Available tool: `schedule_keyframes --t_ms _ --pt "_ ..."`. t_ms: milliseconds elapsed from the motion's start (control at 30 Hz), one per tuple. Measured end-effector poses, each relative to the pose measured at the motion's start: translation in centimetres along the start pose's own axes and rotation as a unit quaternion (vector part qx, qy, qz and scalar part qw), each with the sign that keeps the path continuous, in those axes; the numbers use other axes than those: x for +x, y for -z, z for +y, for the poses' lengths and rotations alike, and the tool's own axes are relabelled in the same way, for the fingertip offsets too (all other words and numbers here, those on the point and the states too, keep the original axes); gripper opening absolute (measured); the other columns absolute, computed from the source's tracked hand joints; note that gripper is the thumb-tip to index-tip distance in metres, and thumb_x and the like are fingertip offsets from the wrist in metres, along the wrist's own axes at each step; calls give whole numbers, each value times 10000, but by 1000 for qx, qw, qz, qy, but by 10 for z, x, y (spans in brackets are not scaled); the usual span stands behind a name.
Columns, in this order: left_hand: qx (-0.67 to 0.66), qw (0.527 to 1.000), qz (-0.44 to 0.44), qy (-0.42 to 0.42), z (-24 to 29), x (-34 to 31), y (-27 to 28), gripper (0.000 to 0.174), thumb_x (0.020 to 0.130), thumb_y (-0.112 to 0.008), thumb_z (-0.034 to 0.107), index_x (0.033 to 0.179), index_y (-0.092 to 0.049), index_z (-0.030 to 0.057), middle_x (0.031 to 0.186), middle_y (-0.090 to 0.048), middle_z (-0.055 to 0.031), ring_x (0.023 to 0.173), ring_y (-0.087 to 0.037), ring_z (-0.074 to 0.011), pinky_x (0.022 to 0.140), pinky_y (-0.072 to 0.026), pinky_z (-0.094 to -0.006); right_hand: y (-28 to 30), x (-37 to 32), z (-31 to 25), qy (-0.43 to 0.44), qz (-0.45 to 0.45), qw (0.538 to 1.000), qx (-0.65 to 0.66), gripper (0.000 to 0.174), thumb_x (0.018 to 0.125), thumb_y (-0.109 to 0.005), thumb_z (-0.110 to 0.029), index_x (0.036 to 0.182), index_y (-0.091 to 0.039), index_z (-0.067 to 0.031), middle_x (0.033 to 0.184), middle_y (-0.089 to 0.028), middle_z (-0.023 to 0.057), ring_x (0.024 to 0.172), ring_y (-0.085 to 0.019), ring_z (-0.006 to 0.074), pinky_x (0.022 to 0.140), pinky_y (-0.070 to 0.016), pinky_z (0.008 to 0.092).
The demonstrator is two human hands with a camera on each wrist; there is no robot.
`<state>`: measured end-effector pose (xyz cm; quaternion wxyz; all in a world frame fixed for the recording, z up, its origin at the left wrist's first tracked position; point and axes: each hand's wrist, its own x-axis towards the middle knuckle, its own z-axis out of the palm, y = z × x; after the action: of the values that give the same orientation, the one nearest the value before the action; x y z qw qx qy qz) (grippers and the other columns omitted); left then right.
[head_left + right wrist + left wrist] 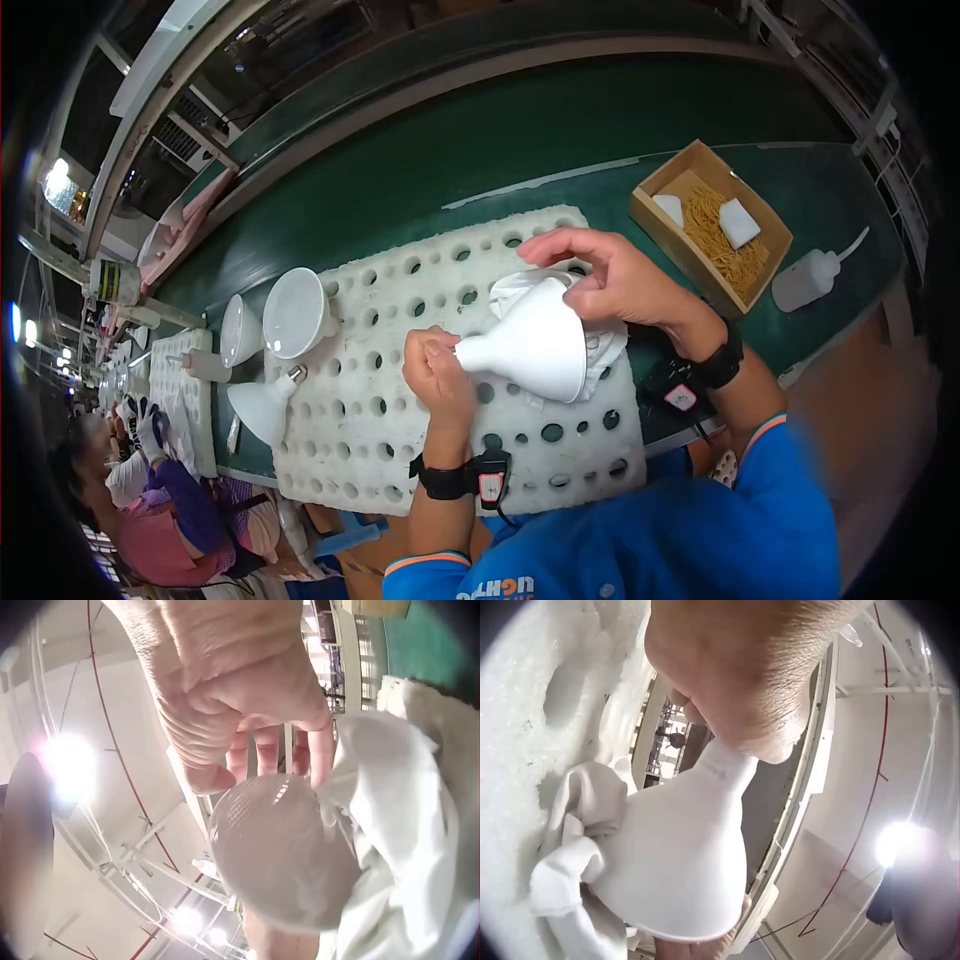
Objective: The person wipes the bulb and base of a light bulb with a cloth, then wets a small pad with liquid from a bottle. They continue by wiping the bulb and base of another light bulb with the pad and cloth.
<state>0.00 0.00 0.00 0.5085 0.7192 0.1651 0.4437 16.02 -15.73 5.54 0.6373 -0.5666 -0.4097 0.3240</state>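
White reflector lamp (535, 345) at frame centre; left hand (438, 380) clamped on narrow neck, fingers curled. Right hand (625, 285) at wide rim, thumb and fingers apart; contact unclear. White cloth (612, 350) beside lamp, on perforated foam board (345, 430). Similar lamps (292, 315) at left. Open box (652, 225), squeeze bottle (803, 283) upper right.

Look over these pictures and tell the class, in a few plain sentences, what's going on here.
Someone is handling a white, funnel-shaped lamp with bare hands. Their left hand pinches its narrow end, while their right hand is at the wide end, fingers loosely curved. The lamp is over a crumpled white cloth on a hole-filled foam board. Three similar lamps sit to the left.
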Motion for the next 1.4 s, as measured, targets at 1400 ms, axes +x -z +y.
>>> schedule_keyframes --t_ms 1400 --pt "-22 969 245 33 -78 15 -14 123 914 -450 128 864 -422 18 632 -465 -223 577 -498 -373 537 -372 -415 -12 22 59 112 -118 972 -168 910 619 -439 87 1468 -161 -89 1454 -250 138 1311 -322 254 1060 -283 359"
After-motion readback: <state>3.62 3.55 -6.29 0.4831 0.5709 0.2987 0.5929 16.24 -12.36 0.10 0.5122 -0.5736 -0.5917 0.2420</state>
